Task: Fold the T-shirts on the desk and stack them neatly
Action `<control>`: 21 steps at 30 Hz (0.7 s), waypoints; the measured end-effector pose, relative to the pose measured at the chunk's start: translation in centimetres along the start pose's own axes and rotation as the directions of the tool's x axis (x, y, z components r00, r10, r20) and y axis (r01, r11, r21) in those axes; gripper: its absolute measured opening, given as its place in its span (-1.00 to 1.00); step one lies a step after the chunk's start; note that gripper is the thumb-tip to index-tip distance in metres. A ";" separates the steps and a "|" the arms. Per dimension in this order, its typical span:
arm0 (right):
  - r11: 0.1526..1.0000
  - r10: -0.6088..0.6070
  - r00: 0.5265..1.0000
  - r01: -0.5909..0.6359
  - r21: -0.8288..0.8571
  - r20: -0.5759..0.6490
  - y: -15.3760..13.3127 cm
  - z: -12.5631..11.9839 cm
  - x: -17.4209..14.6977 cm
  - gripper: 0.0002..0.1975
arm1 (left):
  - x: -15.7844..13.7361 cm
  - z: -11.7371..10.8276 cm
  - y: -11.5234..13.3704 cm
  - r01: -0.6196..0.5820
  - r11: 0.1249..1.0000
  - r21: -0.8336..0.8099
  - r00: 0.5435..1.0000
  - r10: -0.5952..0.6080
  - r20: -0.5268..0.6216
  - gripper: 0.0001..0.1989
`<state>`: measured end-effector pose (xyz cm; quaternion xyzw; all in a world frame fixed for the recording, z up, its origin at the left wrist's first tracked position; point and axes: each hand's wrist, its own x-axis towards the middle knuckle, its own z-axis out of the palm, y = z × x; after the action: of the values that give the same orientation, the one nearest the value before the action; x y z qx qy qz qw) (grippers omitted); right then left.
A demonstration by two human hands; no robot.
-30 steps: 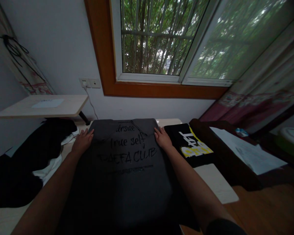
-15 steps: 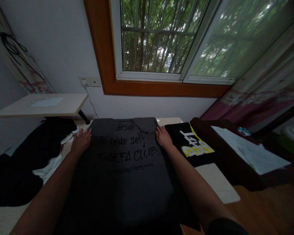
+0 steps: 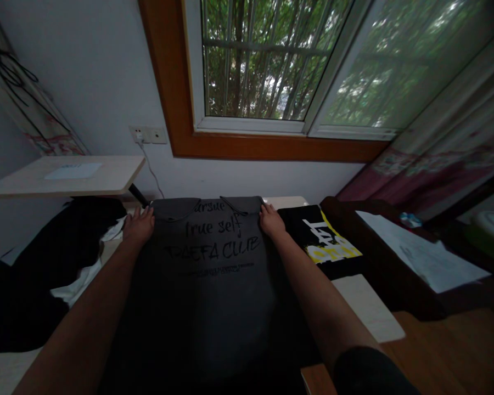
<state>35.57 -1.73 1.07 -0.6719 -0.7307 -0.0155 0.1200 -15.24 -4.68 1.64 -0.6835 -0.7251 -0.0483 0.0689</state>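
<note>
A dark grey T-shirt (image 3: 214,296) with black lettering lies spread in front of me, its far edge towards the wall. Beneath that edge, two folded flaps come down on either side of the top line of letters. My left hand (image 3: 139,226) rests flat at the shirt's far left corner, fingers apart. At the far right corner my right hand (image 3: 273,220) lies along the side edge with fingers stretched out; its fingertips touch the cloth. Close to the right hand is a folded black garment (image 3: 298,222) with a white and yellow print.
Rumpled black clothing (image 3: 53,247) and white cloth (image 3: 76,282) lie on the left, below a raised shelf (image 3: 119,170) with a paper on it. A dark brown surface (image 3: 379,247) with a white sheet (image 3: 424,252) stands right. A window (image 3: 267,60) is ahead.
The shirt's lettering has shifted slightly away from me. The flaps at its far edge now show more clearly on both sides. My hands stay at the corners; the right moved slightly left.
</note>
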 end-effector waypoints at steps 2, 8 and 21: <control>1.000 0.007 1.000 -0.007 -0.004 0.003 -0.3 -0.3 -0.2 -0.45 | -0.2 -0.1 0.2 0.011 1.000 -0.005 1.000 -0.011 -0.026 -0.39; 1.000 0.018 0.992 -0.018 0.003 -0.129 -4.7 -1.4 -2.6 -0.43 | -1.7 -1.3 3.7 -0.102 0.994 -0.030 0.970 0.093 -0.223 -0.36; 0.972 -0.166 0.985 0.172 0.163 -0.048 -13.0 0.0 -9.2 -0.44 | -8.9 -0.8 15.4 -0.312 0.939 -0.146 0.945 0.291 -0.148 -0.46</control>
<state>23.37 -11.97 1.04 -0.5946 -0.7818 0.0239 0.1861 0.63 -12.60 0.62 -0.7858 -0.5992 -0.1401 0.0628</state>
